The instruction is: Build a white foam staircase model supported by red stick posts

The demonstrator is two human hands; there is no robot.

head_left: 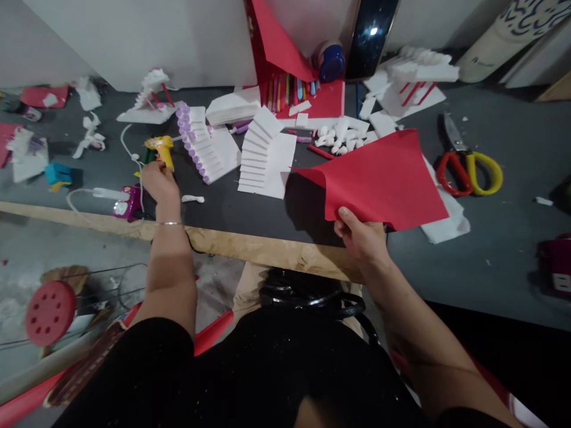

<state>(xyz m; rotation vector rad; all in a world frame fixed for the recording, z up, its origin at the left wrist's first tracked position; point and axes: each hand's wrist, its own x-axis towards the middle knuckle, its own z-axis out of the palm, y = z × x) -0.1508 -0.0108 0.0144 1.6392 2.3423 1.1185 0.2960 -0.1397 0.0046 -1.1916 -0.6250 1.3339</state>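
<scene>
Over the right half of the dark table, my right hand (362,236) grips a red sheet (383,181) by its lower edge, thumb on top. The sheet's left corner curls toward a white fan-like stepped piece (263,157). At the left, my left hand (159,180) is closed at the yellow glue gun (163,150); its fingertips are partly hidden, and they touch the gun's handle. A white stepped piece with purple round edging (200,145) lies just right of the gun. A small white twisted piece (193,198) rests beside my left wrist.
Scissors (466,163) with red and yellow handles lie at the right. A phone (372,35) and a blue-lidded jar (331,60) stand at the back. White models, a purple device (128,203) and a cable occupy the left. The wooden table edge (267,248) runs in front.
</scene>
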